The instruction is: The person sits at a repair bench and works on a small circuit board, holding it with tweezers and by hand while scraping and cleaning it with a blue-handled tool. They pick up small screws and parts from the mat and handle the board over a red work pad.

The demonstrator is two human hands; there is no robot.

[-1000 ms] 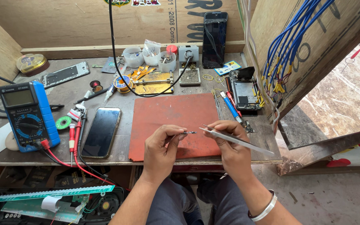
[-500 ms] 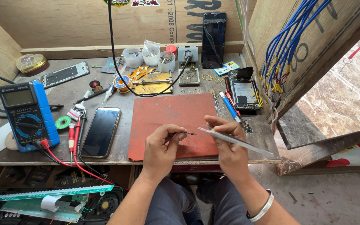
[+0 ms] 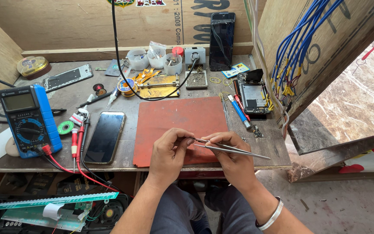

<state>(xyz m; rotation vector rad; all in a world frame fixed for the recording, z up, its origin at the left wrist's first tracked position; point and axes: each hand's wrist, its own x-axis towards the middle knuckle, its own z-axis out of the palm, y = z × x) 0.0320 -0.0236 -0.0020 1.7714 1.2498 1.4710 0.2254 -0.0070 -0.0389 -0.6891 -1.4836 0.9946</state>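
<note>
1. Pinching the metal tweezers in your right hand, you keep that grip closed on them above the near edge of the red mat.
2. Your left hand meets the tweezer tips, fingers pressed together; whether they hold anything, you cannot tell.
3. Left of the mat lies a dark phone, then a blue multimeter, all on the wooden surface.
</note>
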